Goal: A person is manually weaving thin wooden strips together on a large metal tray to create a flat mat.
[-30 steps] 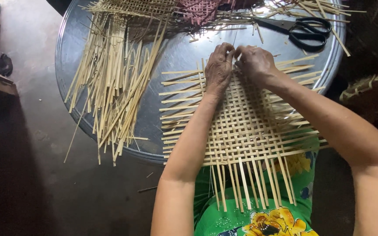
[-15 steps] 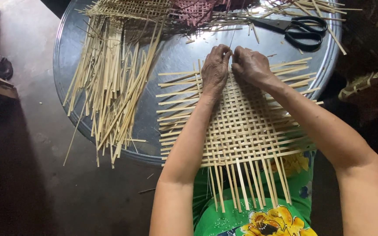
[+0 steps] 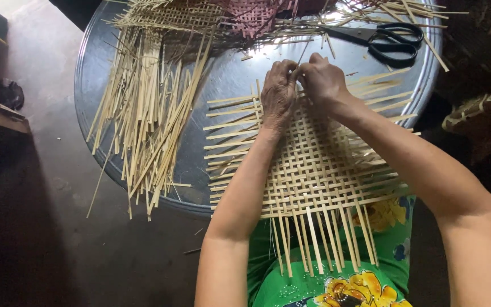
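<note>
A half-woven mat of pale bamboo strips (image 3: 319,170) lies on a round metal tray (image 3: 98,85) and reaches over my lap. My left hand (image 3: 278,94) and my right hand (image 3: 322,82) meet at the mat's far edge, fingertips pinched together on a thin bamboo strip (image 3: 303,54) that sticks up toward the tray's back. Both palms rest on the weave. Loose strip ends stick out on all sides of the mat.
A heap of loose bamboo strips (image 3: 143,113) covers the tray's left side. Black scissors (image 3: 390,42) lie at the back right. Woven pieces, one pale (image 3: 166,14) and one reddish (image 3: 257,14), sit at the back. Dark floor lies left, a basket edge (image 3: 478,108) right.
Both hands stayed at the mat's far edge, their fingers working closer together onto the thin strip. The view shifted slightly.
</note>
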